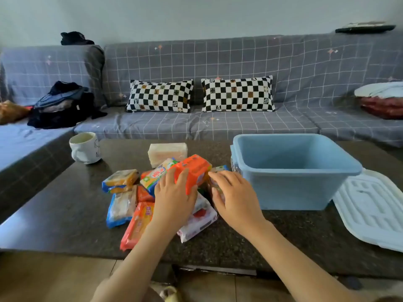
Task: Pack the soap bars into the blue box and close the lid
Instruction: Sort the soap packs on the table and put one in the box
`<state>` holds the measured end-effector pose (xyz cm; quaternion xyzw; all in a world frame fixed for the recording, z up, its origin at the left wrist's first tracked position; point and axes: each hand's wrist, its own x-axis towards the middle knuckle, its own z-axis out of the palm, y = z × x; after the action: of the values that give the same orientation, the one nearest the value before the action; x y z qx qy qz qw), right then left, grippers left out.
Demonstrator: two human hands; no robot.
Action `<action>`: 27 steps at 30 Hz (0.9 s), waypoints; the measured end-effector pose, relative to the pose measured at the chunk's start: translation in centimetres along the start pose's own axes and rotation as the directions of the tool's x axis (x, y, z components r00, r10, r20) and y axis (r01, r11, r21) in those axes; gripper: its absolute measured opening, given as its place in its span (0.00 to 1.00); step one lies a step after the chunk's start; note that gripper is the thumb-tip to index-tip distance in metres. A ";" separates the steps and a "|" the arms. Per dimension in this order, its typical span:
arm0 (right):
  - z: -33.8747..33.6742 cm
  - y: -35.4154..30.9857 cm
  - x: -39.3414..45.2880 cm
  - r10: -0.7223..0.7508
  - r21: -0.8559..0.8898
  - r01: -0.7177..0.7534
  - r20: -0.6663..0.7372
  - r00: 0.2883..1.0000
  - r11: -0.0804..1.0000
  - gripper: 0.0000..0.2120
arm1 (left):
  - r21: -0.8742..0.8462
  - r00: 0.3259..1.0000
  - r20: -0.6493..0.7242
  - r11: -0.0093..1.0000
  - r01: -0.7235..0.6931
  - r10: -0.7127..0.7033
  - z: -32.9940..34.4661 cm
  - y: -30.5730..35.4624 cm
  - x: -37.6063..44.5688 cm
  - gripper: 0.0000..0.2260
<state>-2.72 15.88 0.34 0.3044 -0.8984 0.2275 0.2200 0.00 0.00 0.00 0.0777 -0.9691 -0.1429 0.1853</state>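
Nearest the camera, two bare forearms reach forward over the near edge of the dark speckled stone table (65, 214). The left hand (174, 197) has its fingers curled over the near end of an orange plastic-wrapped soap bar (194, 171), gripping it on top of the pile. The right hand (235, 197) rests on the pile just right of that bar, fingers bent over a partly hidden wrapped pack; whether it actually grips it cannot be told.

All positions below are taken from the light blue rectangular plastic box (292, 182). The box stands open and appears empty. The heap of wrapped soap bars (130, 203) lies directly to its left, nearest packs almost touching its left wall. The gripped orange bar lies at the top of the heap, just left of the box's front left corner, its long axis running diagonally, far end pointing up and right toward the box rim. A pale unwrapped block of soap (167, 153) sits left of the box, behind the heap. The white ribbed plastic lid (370, 210) lies flat to the box's right, overhanging the table edge.

Judgement: packing has not begun. The right hand is nearer the box, but the left holds the bar; the coming move is a short lift rightward over the left rim.

A white ceramic mug (86, 148) stands far left of the box.
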 end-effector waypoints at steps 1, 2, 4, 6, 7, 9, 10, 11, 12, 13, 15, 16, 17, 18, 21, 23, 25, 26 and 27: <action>0.8 0.2 0.7 0.014 0.027 -0.014 0.032 0.999 1.000 0.19 | -0.016 1.000 -0.023 1.000 0.014 -0.014 0.2 -0.2 0.6 0.24; 1.3 0.4 1.4 0.023 0.054 -0.026 0.043 0.999 0.998 0.19 | -0.040 0.996 -0.081 0.999 0.033 -0.036 0.5 -0.5 1.2 0.25; 2.5 0.9 2.4 0.069 0.105 -0.077 0.080 0.994 0.991 0.20 | -0.046 0.991 -0.124 0.998 0.045 -0.051 1.1 -0.9 2.3 0.25; 3.6 1.5 3.3 0.116 0.177 -0.132 0.096 0.989 0.975 0.20 | -0.059 0.993 -0.071 0.994 0.087 -0.091 1.7 -1.4 3.4 0.27; 4.1 1.8 3.6 0.136 0.213 -0.156 0.104 0.985 0.965 0.20 | -0.074 0.993 -0.044 0.992 0.105 -0.108 1.9 -1.6 3.8 0.28; 4.9 2.3 4.2 0.147 0.272 -0.178 0.129 0.981 0.946 0.20 | -0.082 0.994 -0.042 0.992 0.099 -0.103 2.1 -1.6 4.3 0.28; 5.2 2.6 4.4 0.148 0.296 -0.184 0.140 0.979 0.937 0.20 | -0.076 0.994 -0.056 0.993 0.087 -0.091 2.2 -1.6 4.5 0.28; 5.6 2.8 4.6 0.150 0.320 -0.192 0.150 0.977 0.928 0.20 | -0.091 0.994 -0.068 0.993 0.078 -0.085 2.2 -1.5 4.6 0.28; 5.9 3.0 4.7 0.153 0.344 -0.204 0.170 0.973 0.916 0.20 | -0.128 0.994 -0.073 0.989 0.075 -0.085 2.3 -1.5 4.7 0.27; 6.2 3.1 4.8 0.159 0.364 -0.219 0.188 0.969 0.905 0.21 | -0.179 0.993 -0.079 0.981 0.077 -0.093 2.4 -1.6 4.9 0.26; 6.7 3.4 4.9 0.174 0.387 -0.244 0.207 0.963 0.889 0.21 | -0.292 0.989 -0.104 0.954 0.073 -0.108 2.6 -1.7 5.0 0.24; 6.8 3.4 5.0 0.180 0.396 -0.250 0.206 0.962 0.884 0.20 | -0.345 0.986 -0.119 0.936 0.065 -0.113 2.6 -1.8 5.0 0.22; 6.9 3.5 5.2 0.185 0.402 -0.253 0.201 0.962 0.880 0.20 | -0.392 0.985 -0.127 0.918 0.059 -0.117 2.5 -1.9 5.0 0.22; 6.9 3.5 5.3 0.185 0.404 -0.253 0.198 0.962 0.879 0.20 | -0.431 0.984 -0.123 0.900 0.065 -0.129 2.4 -1.9 5.0 0.21; 6.6 3.4 5.6 0.181 0.390 -0.259 0.225 0.957 0.884 0.20 | -0.517 0.977 -0.120 0.851 0.092 -0.179 1.1 -2.0 4.7 0.19; 6.2 3.1 5.8 0.195 0.381 -0.282 0.251 0.948 0.880 0.21 | -0.550 0.972 -0.121 0.829 0.102 -0.200 -0.2 -2.1 4.5 0.16; 5.4 2.4 6.0 0.185 0.399 -0.280 0.259 0.948 0.873 0.22 | -0.586 0.970 -0.121 0.804 0.103 -0.213 -1.9 -2.2 4.1 0.13; 4.9 1.9 6.2 0.169 0.437 -0.268 0.252 0.953 0.859 0.22 | -0.601 0.968 -0.119 0.792 0.106 -0.220 -2.8 -2.2 4.0 0.12; 4.3 1.4 6.4 0.157 0.482 -0.257 0.238 0.958 0.838 0.23 | -0.618 0.967 -0.116 0.778 0.109 -0.228 -3.7 -2.0 3.9 0.11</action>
<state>-9.32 11.74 -0.08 0.2726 -0.8510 0.4485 0.0196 -1.96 -3.64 3.94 0.1138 -0.8395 -0.4542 0.2758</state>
